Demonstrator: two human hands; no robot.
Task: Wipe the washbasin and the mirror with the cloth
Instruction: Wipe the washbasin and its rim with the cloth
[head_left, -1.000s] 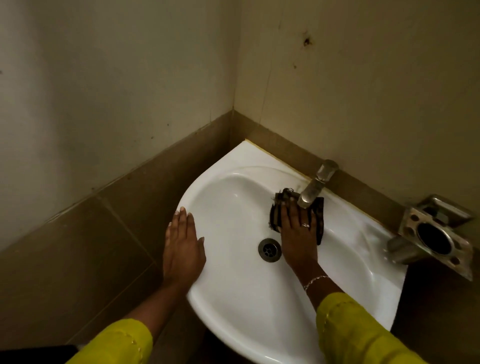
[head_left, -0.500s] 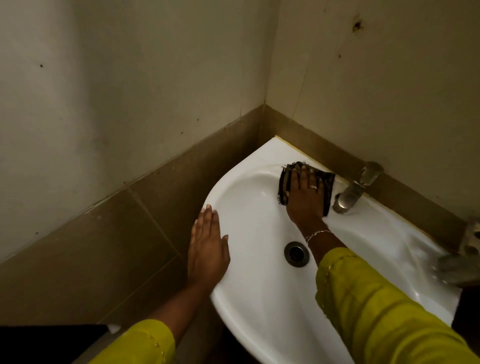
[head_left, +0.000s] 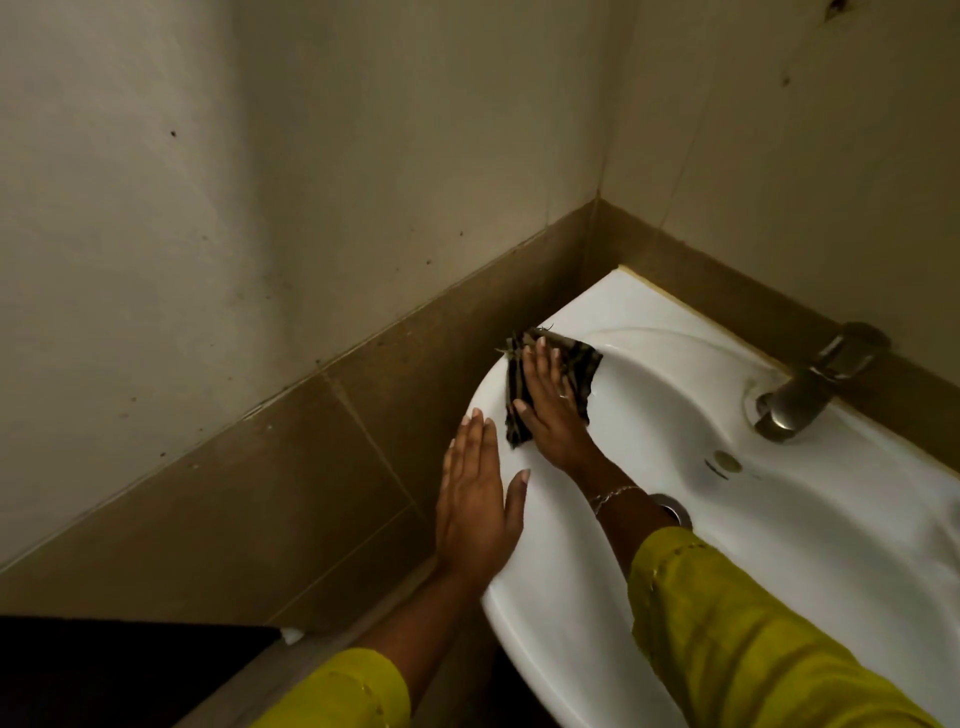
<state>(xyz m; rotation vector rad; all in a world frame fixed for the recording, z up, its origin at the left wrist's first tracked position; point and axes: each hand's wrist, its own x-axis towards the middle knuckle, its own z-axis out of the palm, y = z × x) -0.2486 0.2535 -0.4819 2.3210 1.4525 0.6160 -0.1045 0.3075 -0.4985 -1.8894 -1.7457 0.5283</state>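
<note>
A white washbasin is fixed in the corner of a tiled wall. A dark striped cloth lies on its left rim. My right hand presses flat on the cloth, fingers spread, arm crossing over the bowl. My left hand rests flat and open on the basin's left front edge, just below the cloth. The drain is partly hidden behind my right forearm. No mirror is in view.
A metal tap stands at the back of the basin on the right. An overflow hole sits below it. Brown tiles line the lower wall, pale plaster above. A dark surface lies at bottom left.
My right hand has slid the cloth from under the tap leftward across the back of the bowl onto the left rim. My left hand stays on the edge. The view has swung left.
</note>
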